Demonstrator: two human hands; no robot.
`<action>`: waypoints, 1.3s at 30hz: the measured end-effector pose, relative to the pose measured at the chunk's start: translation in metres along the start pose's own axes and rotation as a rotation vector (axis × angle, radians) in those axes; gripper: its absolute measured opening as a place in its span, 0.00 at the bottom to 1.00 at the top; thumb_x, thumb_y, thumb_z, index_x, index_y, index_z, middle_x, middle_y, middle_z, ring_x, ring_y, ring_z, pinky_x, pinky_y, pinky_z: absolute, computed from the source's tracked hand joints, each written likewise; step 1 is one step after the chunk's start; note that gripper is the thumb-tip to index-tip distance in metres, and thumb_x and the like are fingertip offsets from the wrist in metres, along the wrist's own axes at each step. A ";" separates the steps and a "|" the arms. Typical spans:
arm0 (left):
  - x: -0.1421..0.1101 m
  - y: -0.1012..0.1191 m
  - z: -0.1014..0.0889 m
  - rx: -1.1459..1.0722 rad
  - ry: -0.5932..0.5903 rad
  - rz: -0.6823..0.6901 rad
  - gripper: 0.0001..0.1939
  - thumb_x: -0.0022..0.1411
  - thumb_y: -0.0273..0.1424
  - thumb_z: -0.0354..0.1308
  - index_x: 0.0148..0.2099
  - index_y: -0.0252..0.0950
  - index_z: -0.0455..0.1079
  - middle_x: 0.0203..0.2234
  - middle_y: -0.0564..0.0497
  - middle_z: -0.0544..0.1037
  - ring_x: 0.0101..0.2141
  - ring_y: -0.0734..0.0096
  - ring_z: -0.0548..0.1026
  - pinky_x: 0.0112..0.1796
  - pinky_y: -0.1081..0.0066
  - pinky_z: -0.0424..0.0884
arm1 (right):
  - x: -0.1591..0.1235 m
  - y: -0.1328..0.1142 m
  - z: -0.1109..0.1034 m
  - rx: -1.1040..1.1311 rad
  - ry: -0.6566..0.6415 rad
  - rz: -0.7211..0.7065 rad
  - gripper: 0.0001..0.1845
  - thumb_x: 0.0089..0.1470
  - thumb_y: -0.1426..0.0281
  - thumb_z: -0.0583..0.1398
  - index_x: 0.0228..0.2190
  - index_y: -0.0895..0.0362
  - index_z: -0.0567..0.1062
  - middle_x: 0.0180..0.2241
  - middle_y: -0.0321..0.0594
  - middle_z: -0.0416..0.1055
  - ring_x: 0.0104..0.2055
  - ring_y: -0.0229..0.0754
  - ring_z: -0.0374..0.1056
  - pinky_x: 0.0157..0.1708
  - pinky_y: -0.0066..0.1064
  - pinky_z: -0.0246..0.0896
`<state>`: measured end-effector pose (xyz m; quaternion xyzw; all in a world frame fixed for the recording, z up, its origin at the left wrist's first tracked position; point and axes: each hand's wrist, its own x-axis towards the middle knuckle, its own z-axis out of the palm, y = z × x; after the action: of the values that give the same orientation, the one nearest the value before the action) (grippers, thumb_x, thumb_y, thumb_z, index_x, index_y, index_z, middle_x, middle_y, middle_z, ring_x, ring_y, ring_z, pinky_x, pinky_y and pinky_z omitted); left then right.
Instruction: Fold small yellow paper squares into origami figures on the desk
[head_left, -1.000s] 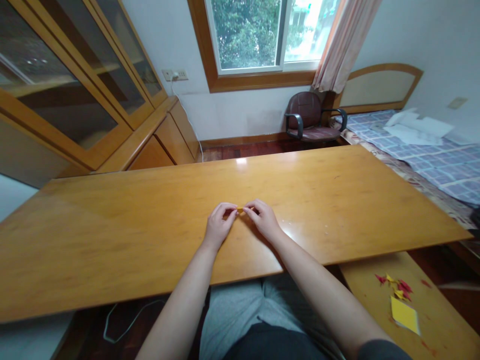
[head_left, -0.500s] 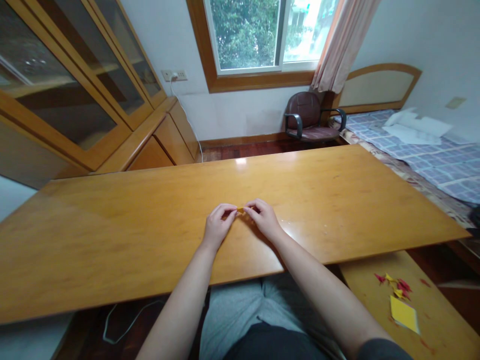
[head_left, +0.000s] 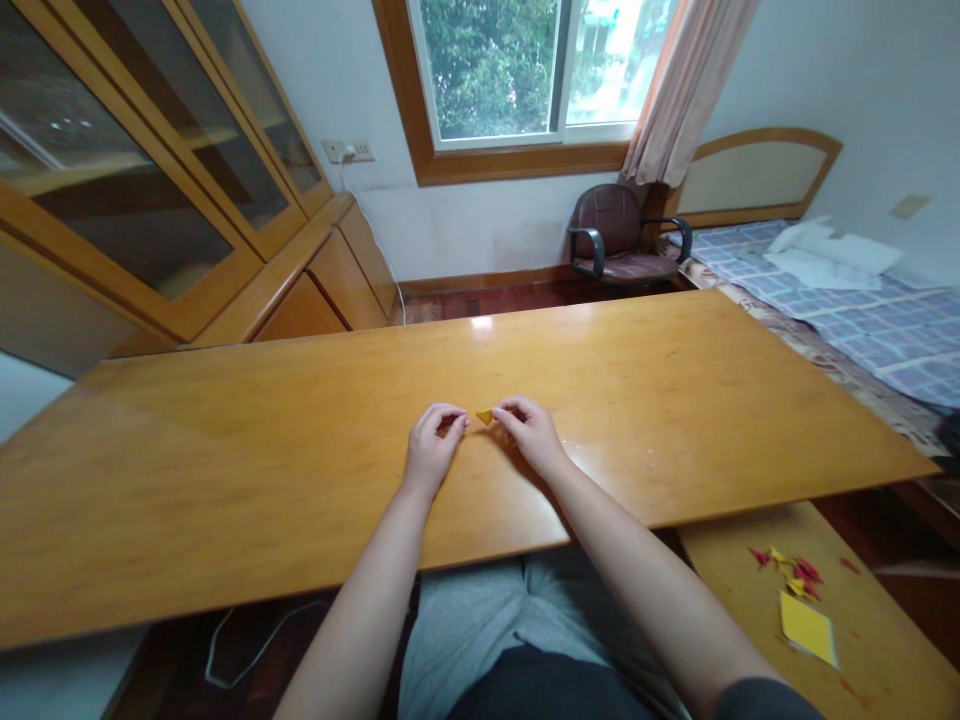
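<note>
Between the thumb and fingers of my right hand (head_left: 531, 432) is a small folded piece of yellow paper (head_left: 484, 416), held just above the wooden table (head_left: 247, 450). Its pointed end faces left, toward my left hand (head_left: 433, 445). My left hand is closed in a pinch a short gap away from the paper, with nothing visible in it. The finer folds of the paper are too small to make out.
A lower wooden surface (head_left: 739, 560) at the right holds several red and yellow folded paper figures (head_left: 806, 575) and a stack of yellow paper squares (head_left: 808, 628). Beyond the table stand a brown armchair (head_left: 615, 235), a bed (head_left: 870, 310) and a glass-fronted cabinet (head_left: 169, 285).
My left fingers have come off the yellow paper and drawn slightly left. The paper stays in my right hand, and more of it shows now.
</note>
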<state>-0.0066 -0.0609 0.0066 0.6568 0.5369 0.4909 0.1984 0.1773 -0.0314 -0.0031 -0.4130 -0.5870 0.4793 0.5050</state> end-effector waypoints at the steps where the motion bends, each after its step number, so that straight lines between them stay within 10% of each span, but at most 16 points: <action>1: 0.000 0.000 0.000 -0.012 -0.005 -0.005 0.07 0.64 0.34 0.58 0.40 0.37 0.73 0.35 0.49 0.77 0.36 0.68 0.76 0.38 0.70 0.73 | 0.000 0.001 0.000 0.021 0.001 0.019 0.12 0.54 0.60 0.62 0.30 0.57 0.76 0.26 0.36 0.71 0.23 0.36 0.63 0.25 0.27 0.59; 39: 0.003 -0.004 -0.006 -0.202 -0.129 -0.163 0.11 0.61 0.36 0.58 0.29 0.35 0.70 0.25 0.53 0.72 0.30 0.70 0.71 0.34 0.72 0.67 | -0.001 -0.006 0.000 0.057 -0.090 0.145 0.15 0.51 0.57 0.62 0.28 0.58 0.73 0.23 0.34 0.67 0.24 0.36 0.62 0.23 0.25 0.58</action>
<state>-0.0140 -0.0584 0.0071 0.6181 0.5223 0.4814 0.3369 0.1777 -0.0340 0.0028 -0.4180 -0.5638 0.5491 0.4537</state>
